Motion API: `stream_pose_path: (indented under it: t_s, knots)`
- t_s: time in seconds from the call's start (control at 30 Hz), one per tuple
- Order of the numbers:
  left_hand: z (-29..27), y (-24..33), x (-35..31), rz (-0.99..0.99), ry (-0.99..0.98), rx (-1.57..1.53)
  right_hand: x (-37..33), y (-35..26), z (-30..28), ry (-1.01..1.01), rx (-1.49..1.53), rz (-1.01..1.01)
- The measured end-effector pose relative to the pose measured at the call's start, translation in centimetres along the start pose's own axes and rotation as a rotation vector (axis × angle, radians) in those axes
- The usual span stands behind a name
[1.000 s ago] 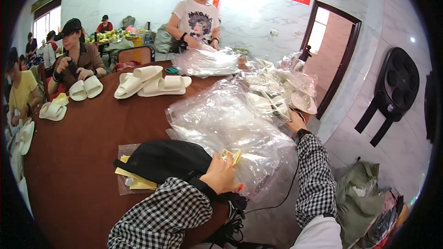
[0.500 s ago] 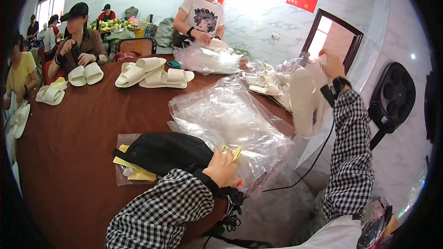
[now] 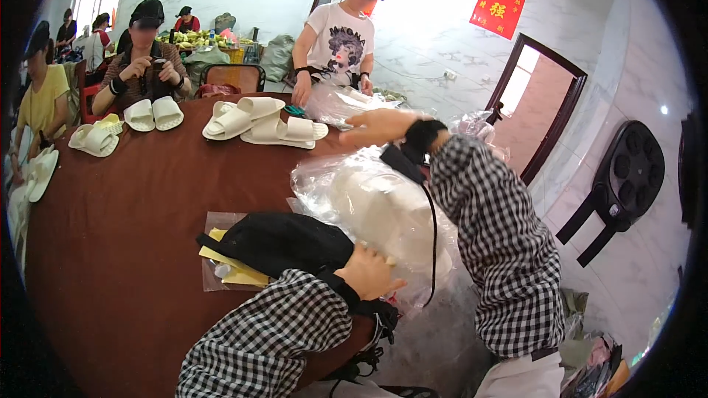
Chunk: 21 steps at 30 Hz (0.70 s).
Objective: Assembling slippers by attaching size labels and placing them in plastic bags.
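My right hand (image 3: 380,127) reaches leftward above the table, fingers stretched out, with no object visible in it. Below its wrist, a pair of off-white slippers (image 3: 387,206) lies blurred among clear plastic bags (image 3: 313,177). My left hand (image 3: 369,274) rests palm down at the near edge of these bags, thumb spread from the fingers. A small yellowish bit shows at its fingertips; whether they pinch it is hidden. Beside that hand is a rounded black cloth item (image 3: 284,242), partly covering a clear packet with yellow paper strips (image 3: 247,274).
Off-white slippers (image 3: 265,124) stand along the far side of the brown-covered table (image 3: 147,236). Across it, one person (image 3: 343,51) touches plastic bags and another (image 3: 151,66) handles a dark object. A black cable (image 3: 434,243) hangs from my right wrist. A black device (image 3: 627,166) stands at right.
My right hand has swung left from the right side, and its fingers have let go of the bag. The bagged slippers now lie over the bag stack. My left hand's thumb has spread.
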<state>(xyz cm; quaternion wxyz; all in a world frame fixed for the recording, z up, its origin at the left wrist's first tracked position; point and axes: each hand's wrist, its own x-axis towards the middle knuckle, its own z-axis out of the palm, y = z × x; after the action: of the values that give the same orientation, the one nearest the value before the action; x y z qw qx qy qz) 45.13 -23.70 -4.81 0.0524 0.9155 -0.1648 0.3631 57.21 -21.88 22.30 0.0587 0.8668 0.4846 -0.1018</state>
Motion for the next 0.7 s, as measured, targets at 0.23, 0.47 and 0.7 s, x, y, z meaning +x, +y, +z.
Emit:
stream_pose_path:
  t_s: [0.23,0.47,0.7]
  knots:
    - [-5.1,-0.9,2.8,0.022,-0.472,-0.321,-7.4,8.7,5.5,0.028,-0.064,-0.280]
    - [-13.8,-2.7,6.1,0.004,-0.405,-0.558,-11.9,14.0,15.4,0.099,0.112,0.025]
    - [-11.1,-11.2,5.2,-0.354,-0.015,-0.417,-21.0,13.5,13.6,0.533,0.465,0.337]
